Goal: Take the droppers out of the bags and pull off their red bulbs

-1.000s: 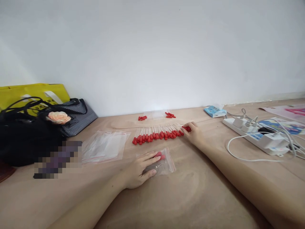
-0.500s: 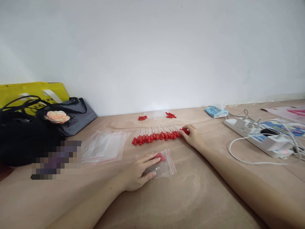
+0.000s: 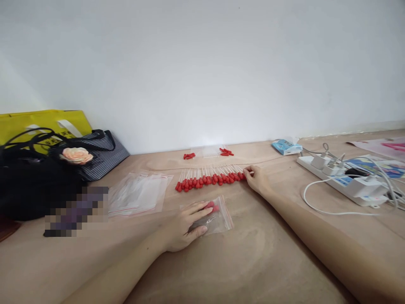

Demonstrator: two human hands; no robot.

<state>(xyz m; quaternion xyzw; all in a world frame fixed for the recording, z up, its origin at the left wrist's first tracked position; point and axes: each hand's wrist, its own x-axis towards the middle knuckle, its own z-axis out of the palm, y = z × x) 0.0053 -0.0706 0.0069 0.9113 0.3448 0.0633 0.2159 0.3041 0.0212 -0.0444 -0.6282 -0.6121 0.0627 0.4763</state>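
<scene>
A row of several clear droppers with red bulbs (image 3: 209,179) lies across the brown table. My right hand (image 3: 257,179) rests at the row's right end, its fingers curled and pinched on the last dropper there. My left hand (image 3: 185,226) lies flat with fingers stretched out on a small clear zip bag (image 3: 218,217) that holds a couple of red-bulbed droppers.
A pile of clear zip bags (image 3: 139,193) lies left of the row. More red bulbs (image 3: 189,156) and tubes sit near the wall. Bags (image 3: 47,169) stand at the left. A white power strip (image 3: 348,181) with cables and a blue tissue pack (image 3: 285,147) lie at the right.
My right hand has closed its fingers tighter on the dropper at the row's right end, covering its red bulb. My left hand has stayed on the zip bag.
</scene>
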